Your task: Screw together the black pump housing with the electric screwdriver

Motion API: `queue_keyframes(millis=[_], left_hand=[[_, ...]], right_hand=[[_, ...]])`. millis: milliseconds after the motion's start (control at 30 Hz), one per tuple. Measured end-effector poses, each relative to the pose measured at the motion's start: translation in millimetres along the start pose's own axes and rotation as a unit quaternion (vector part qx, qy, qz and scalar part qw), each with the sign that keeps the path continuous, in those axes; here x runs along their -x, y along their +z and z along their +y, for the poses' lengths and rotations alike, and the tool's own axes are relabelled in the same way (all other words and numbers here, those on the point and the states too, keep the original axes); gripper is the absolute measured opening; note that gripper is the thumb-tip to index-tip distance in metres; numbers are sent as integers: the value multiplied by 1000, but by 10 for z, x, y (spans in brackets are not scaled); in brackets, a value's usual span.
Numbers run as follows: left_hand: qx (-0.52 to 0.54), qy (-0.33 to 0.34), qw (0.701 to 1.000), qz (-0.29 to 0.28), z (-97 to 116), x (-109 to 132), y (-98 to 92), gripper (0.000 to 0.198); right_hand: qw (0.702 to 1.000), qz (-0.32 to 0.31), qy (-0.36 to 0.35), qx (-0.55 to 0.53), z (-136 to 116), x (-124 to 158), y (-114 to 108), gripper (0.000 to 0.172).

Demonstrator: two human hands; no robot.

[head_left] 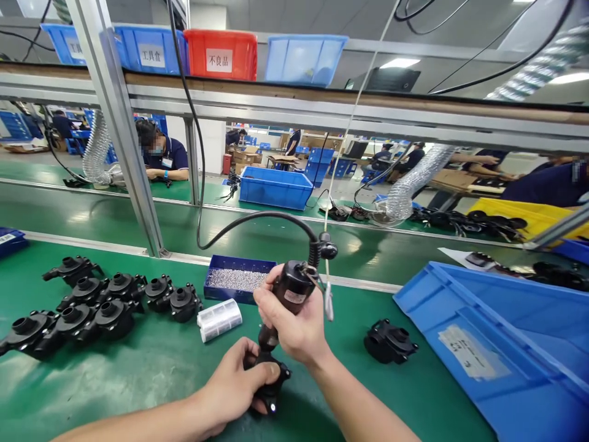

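In the head view, the right hand [294, 328] is clenched around a black corded electric screwdriver [289, 291], whose long axis runs from 1 o'clock at the cable down to 7 o'clock at the tip. That tip meets the small black plastic pump housing [271, 383], which the left hand [234, 383] grasps on the green bench mat [151, 374]. At 9 o'clock lie what look like nine similar black housings [92, 307], though overlap blurs the count, plus one more housing [390, 341] at 3 o'clock, one blue tray of silver screws [237, 278] and one clear plastic box [219, 319].

pump housings [87, 307] left, bin [506, 344] right
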State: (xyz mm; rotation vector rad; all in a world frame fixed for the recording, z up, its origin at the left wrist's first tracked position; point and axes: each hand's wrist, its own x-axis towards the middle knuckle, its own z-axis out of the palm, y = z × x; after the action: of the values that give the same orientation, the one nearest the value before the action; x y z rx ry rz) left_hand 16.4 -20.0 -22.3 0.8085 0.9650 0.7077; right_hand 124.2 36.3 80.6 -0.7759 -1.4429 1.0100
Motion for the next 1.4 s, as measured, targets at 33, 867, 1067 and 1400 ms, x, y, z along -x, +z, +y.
queue_keyframes(millis=[33, 867, 1067, 1400], left_hand=[[1, 0, 1000, 2, -6, 1, 0, 61], [46, -34, 998, 13, 34, 26, 45, 62], [40, -33, 999, 3, 36, 18, 25, 63], [34, -32, 999, 7, 66, 40, 28, 61]], right_hand=[[1000, -1, -2, -8, 21, 10, -9, 29], [965, -111, 62, -230, -173, -18, -71, 51], [961, -151, 30, -231, -155, -32, -137, 52], [997, -67, -15, -37, -71, 52, -109, 20]])
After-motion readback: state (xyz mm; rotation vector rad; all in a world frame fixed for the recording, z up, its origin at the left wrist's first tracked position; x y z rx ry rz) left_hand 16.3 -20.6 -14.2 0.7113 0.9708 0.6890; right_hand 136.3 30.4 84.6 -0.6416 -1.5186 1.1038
